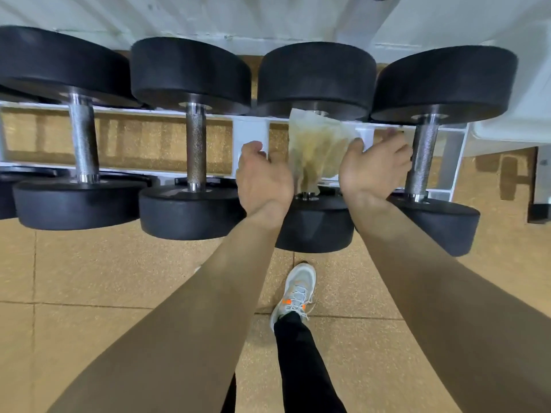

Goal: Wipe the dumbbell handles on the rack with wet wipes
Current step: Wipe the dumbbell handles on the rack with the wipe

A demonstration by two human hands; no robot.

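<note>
Four black dumbbells lie side by side on a white rack [252,131], their steel handles pointing away from me. A crumpled, yellowish wet wipe [320,144] is draped over the handle of the third dumbbell [316,76] and hides most of it. My left hand [264,177] is at the wipe's left edge, its fingers curled onto the cloth. On the wipe's right side, my right hand [375,165] has its thumb against the cloth. Its blurred fingers reach out loosely toward the fourth dumbbell's handle [423,156]. The handles of the first [83,135] and second [196,147] dumbbells are bare.
The floor under the rack is tan speckled rubber tile [104,278]. My foot in a white and orange shoe [295,293] stands just in front of the third dumbbell. A white wall [268,13] runs behind the rack, and a white unit [512,114] stands at the right.
</note>
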